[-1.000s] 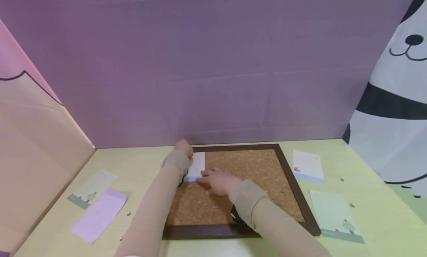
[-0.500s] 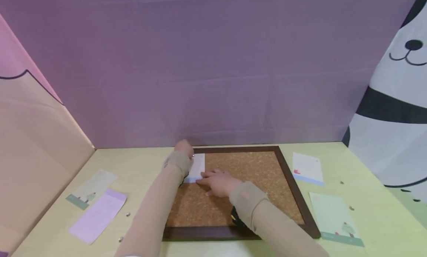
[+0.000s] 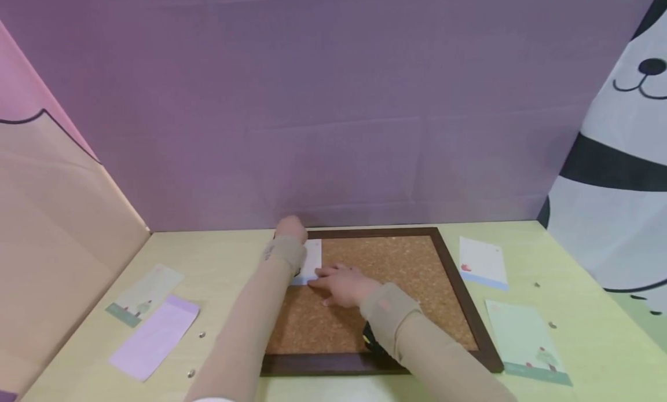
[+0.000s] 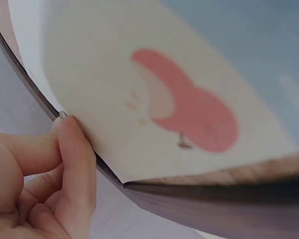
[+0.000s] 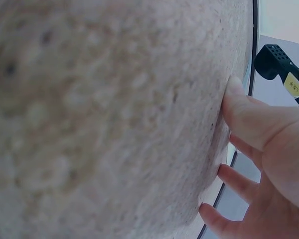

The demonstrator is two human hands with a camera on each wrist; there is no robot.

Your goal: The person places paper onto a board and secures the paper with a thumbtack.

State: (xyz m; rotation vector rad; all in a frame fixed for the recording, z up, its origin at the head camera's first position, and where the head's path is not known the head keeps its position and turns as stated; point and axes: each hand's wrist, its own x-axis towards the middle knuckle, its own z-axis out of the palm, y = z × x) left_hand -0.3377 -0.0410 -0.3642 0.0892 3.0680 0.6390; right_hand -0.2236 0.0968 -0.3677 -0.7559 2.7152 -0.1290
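Head view: white-and-blue card (image 3: 314, 254) lies on cork board (image 3: 401, 274), between left hand (image 3: 292, 229) and right hand (image 3: 341, 284). Left wrist: thumb and forefinger pinch small metallic piece (image 4: 63, 114) at card's edge. Right wrist: right hand's fingers spread wide, fingertips at board.

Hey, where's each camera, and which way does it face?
Head: worn on the head, facing forward and down at the corkboard; left hand, right hand and forearms show.
Left wrist: on that wrist, facing the white card with its red print; the left hand's fingers show.
Right wrist: on that wrist, looking across the corkboard; the right hand's fingers show.
Shared: head and left wrist both show the white card and left hand.
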